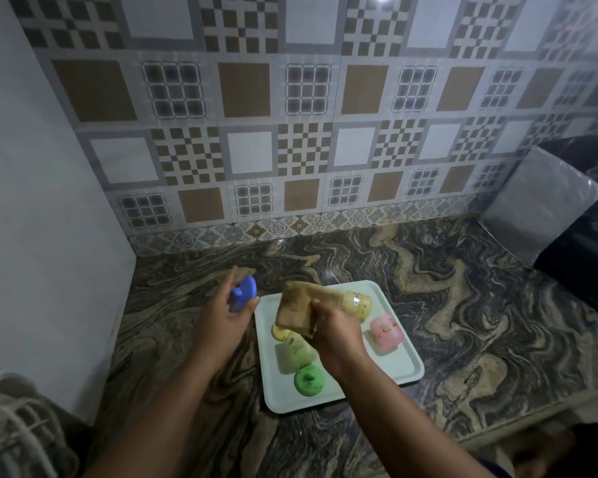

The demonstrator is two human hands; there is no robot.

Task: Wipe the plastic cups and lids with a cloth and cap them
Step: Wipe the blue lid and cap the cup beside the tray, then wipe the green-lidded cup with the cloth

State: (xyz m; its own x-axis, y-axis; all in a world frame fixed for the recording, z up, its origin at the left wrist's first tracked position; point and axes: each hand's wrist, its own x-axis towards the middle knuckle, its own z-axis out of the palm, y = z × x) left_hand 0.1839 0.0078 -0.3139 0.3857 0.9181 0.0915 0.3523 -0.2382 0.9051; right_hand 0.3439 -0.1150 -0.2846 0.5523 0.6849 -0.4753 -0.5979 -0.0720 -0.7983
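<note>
Blue plastic shows in the left hand (229, 313): its grip is curled round a blue lid (244, 293), held up above the marbled surface (463, 322), just left of the white tray (408, 367). The right hand (332, 331) has its grip closed tight on a brown cloth (299, 310), which it holds up over the tray. The two hands are near each other but do not touch. Just past the cloth, on the far side of the right grip, a yellow cup (359, 305) lies on its side in the tray. To the right of that grip a pink cup (384, 332) lies in the tray too. Under the right grip, partly hidden, there is a small yellow lid (279, 333) and a pale green cup (296, 355) lying down. Closer to the person than the grip, a bright green lid (309, 380) rests on the tray. Patterned tiles (249, 157) cover the wall behind.
</note>
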